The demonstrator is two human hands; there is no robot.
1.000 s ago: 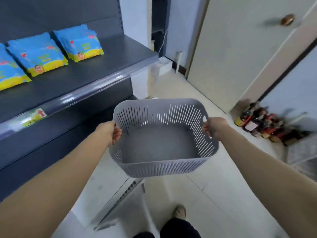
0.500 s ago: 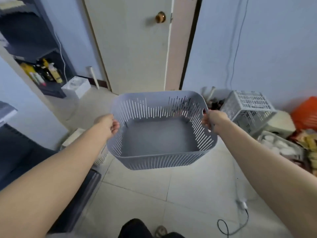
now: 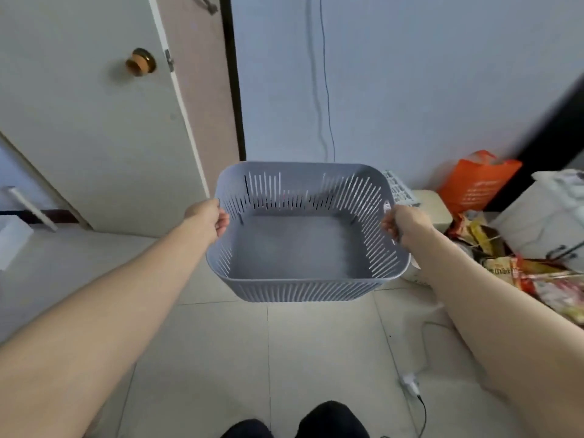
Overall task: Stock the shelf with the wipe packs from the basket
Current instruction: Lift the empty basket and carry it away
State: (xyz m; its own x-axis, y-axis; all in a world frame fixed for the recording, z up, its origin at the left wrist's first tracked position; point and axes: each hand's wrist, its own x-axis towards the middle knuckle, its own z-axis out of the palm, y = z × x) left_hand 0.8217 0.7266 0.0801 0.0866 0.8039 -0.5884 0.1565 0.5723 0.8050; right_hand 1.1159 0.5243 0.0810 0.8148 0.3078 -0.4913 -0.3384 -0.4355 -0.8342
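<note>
A grey slotted plastic basket (image 3: 300, 289) hangs in the air in front of me, held level above the tiled floor. Nothing lies inside it. My left hand (image 3: 208, 218) grips its left rim, fingers curled over the edge. My right hand (image 3: 403, 222) grips the right rim the same way. No wipe packs and no shelf are in view.
A white door with a brass knob (image 3: 140, 62) stands at the left. An orange bag (image 3: 477, 181), a white crate (image 3: 399, 191) and a heap of snack packets (image 3: 518, 270) crowd the right. A cable with a plug (image 3: 410, 385) lies on the floor tiles.
The view has swung right, away from the shelf with the blue and yellow wipe packs, toward the door and wall. Both hands still hold the basket.
</note>
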